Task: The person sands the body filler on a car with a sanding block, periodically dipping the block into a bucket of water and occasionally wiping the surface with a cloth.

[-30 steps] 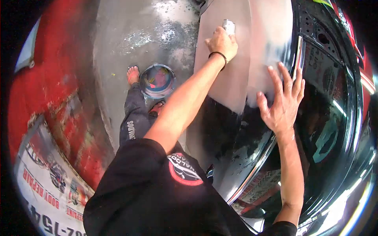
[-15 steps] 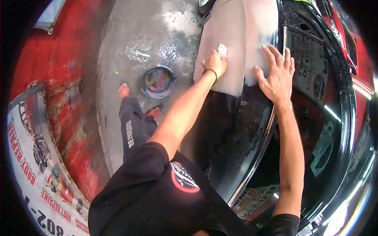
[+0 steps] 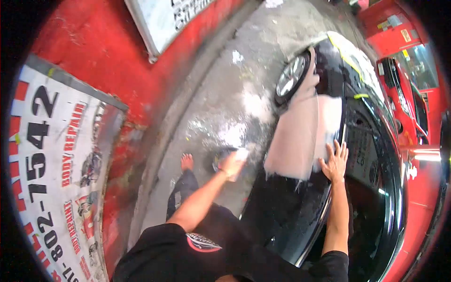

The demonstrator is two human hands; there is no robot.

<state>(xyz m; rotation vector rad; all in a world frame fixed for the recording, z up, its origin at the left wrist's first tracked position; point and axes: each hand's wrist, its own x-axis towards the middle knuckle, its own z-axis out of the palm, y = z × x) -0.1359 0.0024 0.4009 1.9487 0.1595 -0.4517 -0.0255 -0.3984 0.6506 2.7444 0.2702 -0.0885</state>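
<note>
My left hand (image 3: 230, 168) is off the car and above the wet floor, blurred by motion. Its fingers are closed on a small whitish block (image 3: 241, 154), perhaps a sanding pad. Behind that hand a round basin (image 3: 217, 157) is mostly hidden. My right hand (image 3: 335, 163) lies open, fingers spread, at the upper edge of the car door beside the window. Just left of it is a pale pinkish-grey sanded or primed panel (image 3: 293, 141) on the black car (image 3: 293, 207).
A wheel (image 3: 292, 77) stands at the car's far end. A red wall (image 3: 94, 51) with a printed banner (image 3: 56, 155) runs along the left. My bare foot (image 3: 187, 162) is on the wet concrete floor (image 3: 211, 94). A red vehicle (image 3: 406, 96) is at the right.
My left hand has lifted from the pale panel and moved left to over the basin with the block. My right hand stays on the car. The view has turned, showing more of the wheel and wall.
</note>
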